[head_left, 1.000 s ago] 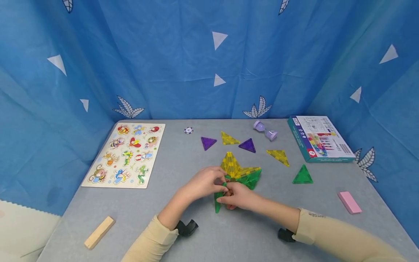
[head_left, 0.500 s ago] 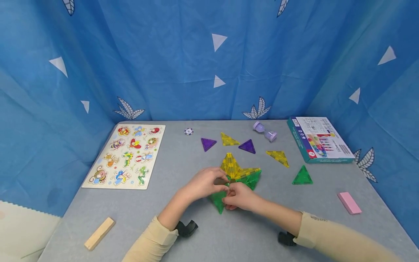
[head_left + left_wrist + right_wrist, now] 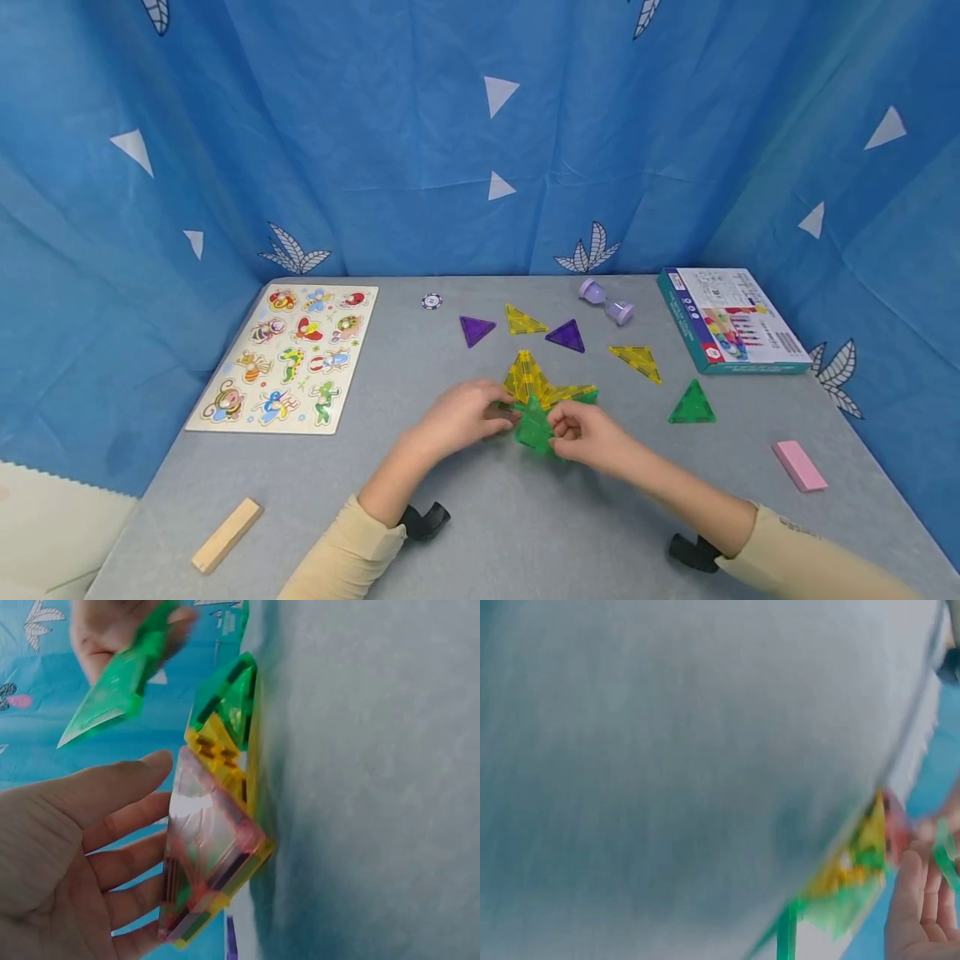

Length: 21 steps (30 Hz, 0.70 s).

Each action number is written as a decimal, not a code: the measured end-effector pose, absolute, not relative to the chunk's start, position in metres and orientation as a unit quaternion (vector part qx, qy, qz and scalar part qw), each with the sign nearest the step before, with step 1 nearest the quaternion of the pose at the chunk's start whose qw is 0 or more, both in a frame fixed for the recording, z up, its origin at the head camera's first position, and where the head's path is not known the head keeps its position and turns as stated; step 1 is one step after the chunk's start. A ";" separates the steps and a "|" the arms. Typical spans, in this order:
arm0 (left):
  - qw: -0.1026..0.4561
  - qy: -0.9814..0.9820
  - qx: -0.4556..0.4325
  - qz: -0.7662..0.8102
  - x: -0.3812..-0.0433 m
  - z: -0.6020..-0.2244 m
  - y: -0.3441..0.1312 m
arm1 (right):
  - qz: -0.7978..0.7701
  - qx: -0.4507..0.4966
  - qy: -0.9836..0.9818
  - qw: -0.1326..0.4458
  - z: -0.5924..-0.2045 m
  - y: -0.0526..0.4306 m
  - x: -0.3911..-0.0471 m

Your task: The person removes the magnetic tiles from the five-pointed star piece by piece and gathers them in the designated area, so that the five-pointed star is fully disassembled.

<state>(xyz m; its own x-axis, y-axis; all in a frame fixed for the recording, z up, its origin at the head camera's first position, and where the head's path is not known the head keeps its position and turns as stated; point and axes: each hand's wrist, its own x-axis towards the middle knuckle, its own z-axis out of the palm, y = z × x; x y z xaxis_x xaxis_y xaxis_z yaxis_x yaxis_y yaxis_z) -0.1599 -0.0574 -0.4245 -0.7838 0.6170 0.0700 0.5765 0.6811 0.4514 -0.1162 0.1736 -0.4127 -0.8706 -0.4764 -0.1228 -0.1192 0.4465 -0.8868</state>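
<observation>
A star-like build of magnetic tiles stands mid-table, with yellow tiles (image 3: 525, 379) at the back and green ones (image 3: 238, 701) beside them. A clear pink tile (image 3: 202, 825) forms its near-left side in the left wrist view. My left hand (image 3: 465, 417) is beside that side, its fingers loosely extended behind the pink tile and the thumb near its top corner. My right hand (image 3: 588, 433) pinches a green triangular tile piece (image 3: 534, 429), apart from the build in the left wrist view. Whether that piece is one tile or more is unclear.
Loose purple (image 3: 477, 330), yellow (image 3: 637, 363) and green (image 3: 692, 403) triangle tiles lie behind and right. Around them are an hourglass (image 3: 607, 302), a box (image 3: 738, 321), a pink block (image 3: 800, 465), an insect puzzle board (image 3: 288, 358), a poker chip (image 3: 432, 301) and a wooden block (image 3: 227, 536).
My right hand has moved right, lifting and turning the green piece away from the near-left side of the build. The left hand has stayed almost in place.
</observation>
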 end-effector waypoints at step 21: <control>-0.071 0.941 0.302 0.138 -0.149 -0.438 -0.043 | -0.407 -0.051 0.887 0.214 -0.427 0.286 -0.194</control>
